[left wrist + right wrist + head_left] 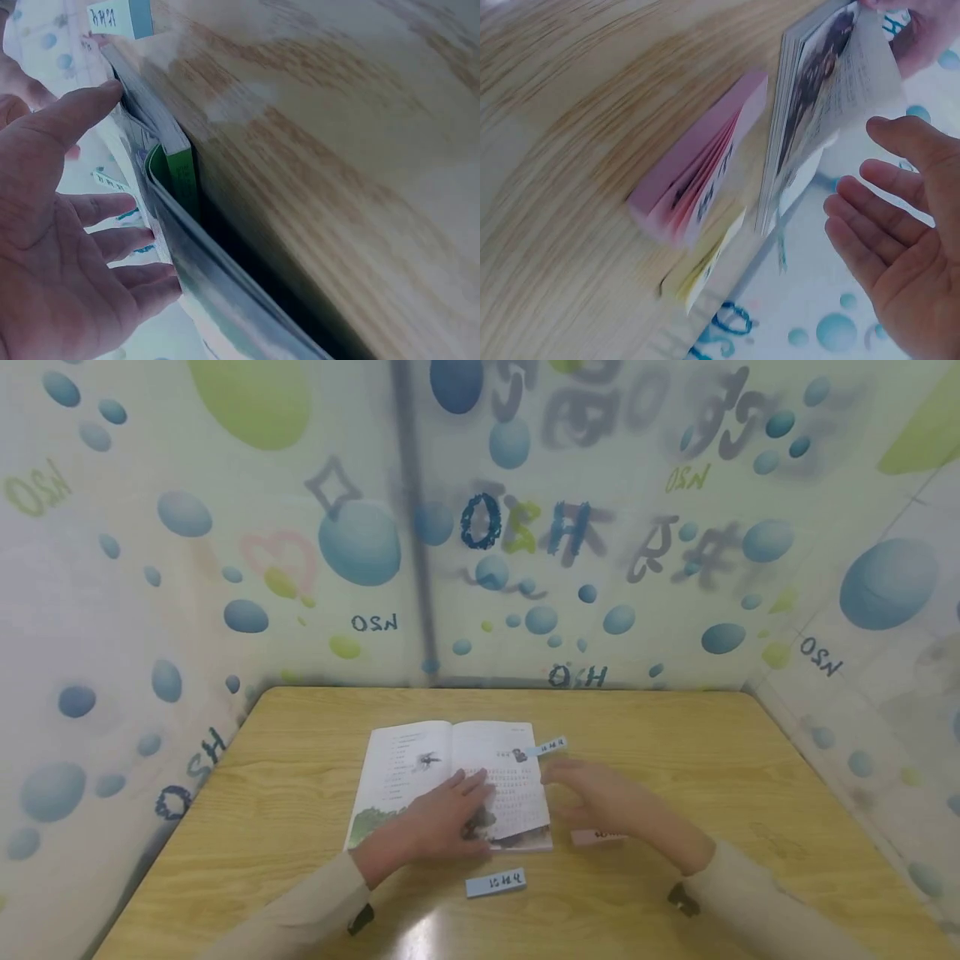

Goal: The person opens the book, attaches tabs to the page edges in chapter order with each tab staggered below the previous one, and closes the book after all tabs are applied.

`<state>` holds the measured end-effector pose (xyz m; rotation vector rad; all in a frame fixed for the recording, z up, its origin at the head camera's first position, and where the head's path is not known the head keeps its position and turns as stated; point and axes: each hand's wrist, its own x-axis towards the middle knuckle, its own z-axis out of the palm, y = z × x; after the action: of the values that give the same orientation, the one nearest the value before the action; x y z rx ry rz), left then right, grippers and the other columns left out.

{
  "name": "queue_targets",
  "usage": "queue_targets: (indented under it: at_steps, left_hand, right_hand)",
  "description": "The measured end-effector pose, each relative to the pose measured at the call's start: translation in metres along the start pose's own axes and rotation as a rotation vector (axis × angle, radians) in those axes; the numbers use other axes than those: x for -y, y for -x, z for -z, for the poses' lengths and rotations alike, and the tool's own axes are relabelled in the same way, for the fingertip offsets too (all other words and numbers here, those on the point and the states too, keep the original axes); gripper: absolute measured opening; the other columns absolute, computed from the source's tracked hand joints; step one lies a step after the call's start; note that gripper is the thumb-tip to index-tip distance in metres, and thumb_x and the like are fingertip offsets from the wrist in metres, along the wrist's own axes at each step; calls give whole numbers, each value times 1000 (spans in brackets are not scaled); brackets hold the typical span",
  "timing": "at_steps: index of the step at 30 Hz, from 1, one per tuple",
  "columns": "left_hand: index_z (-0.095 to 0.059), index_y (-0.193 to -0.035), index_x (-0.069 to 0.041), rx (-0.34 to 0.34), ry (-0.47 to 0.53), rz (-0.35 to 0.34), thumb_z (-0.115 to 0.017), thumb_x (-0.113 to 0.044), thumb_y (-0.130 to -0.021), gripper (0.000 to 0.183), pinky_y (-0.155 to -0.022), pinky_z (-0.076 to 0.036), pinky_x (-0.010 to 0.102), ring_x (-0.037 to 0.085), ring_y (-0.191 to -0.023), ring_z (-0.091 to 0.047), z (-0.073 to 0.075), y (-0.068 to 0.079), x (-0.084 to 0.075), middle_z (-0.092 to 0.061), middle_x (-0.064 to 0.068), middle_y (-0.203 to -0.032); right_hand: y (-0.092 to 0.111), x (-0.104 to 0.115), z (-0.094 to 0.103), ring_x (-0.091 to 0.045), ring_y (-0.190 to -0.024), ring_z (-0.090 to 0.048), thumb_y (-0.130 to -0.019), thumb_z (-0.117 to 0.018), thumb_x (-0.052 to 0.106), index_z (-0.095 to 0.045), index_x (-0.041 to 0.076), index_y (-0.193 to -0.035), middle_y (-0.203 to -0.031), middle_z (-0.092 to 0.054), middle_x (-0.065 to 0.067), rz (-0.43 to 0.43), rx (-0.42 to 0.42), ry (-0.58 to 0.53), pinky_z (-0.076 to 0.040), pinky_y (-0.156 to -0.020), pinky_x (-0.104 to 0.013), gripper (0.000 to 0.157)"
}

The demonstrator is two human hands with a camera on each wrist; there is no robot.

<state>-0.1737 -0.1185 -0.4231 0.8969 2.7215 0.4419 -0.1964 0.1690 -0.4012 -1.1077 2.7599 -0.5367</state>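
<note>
An open book (pixel 401 783) with printed text and small pictures lies on the table. My left hand (pixel 442 825) rests on its right page with fingers extended. A blue slip with handwriting (pixel 550 746) sticks out past that page's upper right edge. Just right of the book is my right hand (pixel 588 789), its fingers loosely bent; in the right wrist view the palm of this right hand (pixel 915 262) holds nothing. A pink sticky-note pad (pixel 705 169) with writing sits by the book, partly hidden under the right hand in the head view. In the left wrist view the book's lower edge (pixel 176 146) shows.
A blue sticky-note pad (pixel 496 883) with handwriting lies in front of the book. Near the pink pad is a yellow pad (pixel 703 262). The wooden table (pixel 300 727) meets patterned walls (pixel 495 610) at the back and sides.
</note>
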Motion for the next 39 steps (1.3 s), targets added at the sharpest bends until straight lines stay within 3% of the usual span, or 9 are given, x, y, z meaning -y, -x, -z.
queue_targets:
  at_steps: [7, 12, 18, 22, 24, 27, 30, 35, 39]
  left_hand:
    - [-41, -155, -8, -54, 30, -8, -76, -48, -89, 85, -118, -22, 47, 37, -148, -24, 4, 5, 9, -28, 15, -163]
    - [-39, -156, -5, -78, 6, 0, -74, -46, -90, 86, -116, -26, 50, 41, -146, -28, 7, 11, 17, -30, 17, -162]
    - [-39, -153, 2, -122, -71, 33, -73, -51, -88, 90, -115, -30, 48, 40, -144, -32, 13, 19, 28, -33, 19, -160]
    - [-59, -140, -2, -221, -70, 17, -75, -50, -86, 74, -114, -33, 47, 35, -141, -40, 18, 24, 39, -56, 18, -141]
    - [-64, -135, -4, -269, -35, 28, -76, -48, -85, 67, -112, -36, 47, 35, -139, -42, 22, 27, 44, -60, 18, -136]
    - [-57, -143, -5, -287, 53, 101, -75, -49, -86, 74, -112, -35, 52, 41, -142, -36, 28, 35, 53, -57, 20, -140]
    - [-37, -155, -1, -288, 121, 184, -72, -54, -88, 92, -109, -37, 56, 44, -141, -36, 35, 44, 60, -40, 21, -155]
    - [-36, -152, 7, -348, 128, 188, -71, -53, -91, 92, -107, -38, 59, 45, -135, -44, 40, 57, 71, -44, 28, -150]
    - [-34, -150, 11, -371, 96, 221, -71, -51, -92, 92, -108, -38, 59, 47, -135, -43, 39, 66, 79, -42, 32, -149]
  right_hand:
    - [18, -12, 10, -29, -112, -65, -93, -76, 14, -68, 2, -120, -119, -69, -8, -26, -62, 18, -53, -93, -46, 31]
    - [20, -14, 6, -32, -117, -62, -96, -71, 17, -69, 3, -123, -124, -67, -11, -80, 9, 10, -50, -97, -50, 30]
    - [12, -7, -7, -29, -111, -64, -94, -73, 15, -68, 3, -123, -120, -68, -12, -2, 43, 5, -53, -94, -46, 32]
    - [4, -1, -12, -23, -105, -65, -93, -73, 11, -69, 2, -120, -114, -69, -9, 72, 48, -39, -55, -91, -41, 29]
    - [-1, 2, -15, -19, -101, -64, -94, -73, 11, -69, 4, -119, -111, -68, -6, 90, 50, -45, -55, -89, -37, 27]
    - [-6, 3, -20, -14, -99, -63, -93, -74, 15, -69, 6, -121, -110, -67, -1, 91, 59, -51, -54, -87, -33, 29]
    - [-10, 3, -24, -10, -99, -61, -93, -76, 18, -69, 9, -123, -110, -65, 3, 72, 66, -46, -54, -87, -31, 32]
    - [-14, 3, -31, -10, -105, -59, -92, -77, 21, -69, 12, -124, -117, -63, 4, 83, 55, 2, -52, -93, -31, 35]
    - [-14, 4, -34, -22, -124, -55, -90, -78, 23, -66, 8, -130, -136, -58, -6, 93, 50, 16, -46, -104, -38, 44]
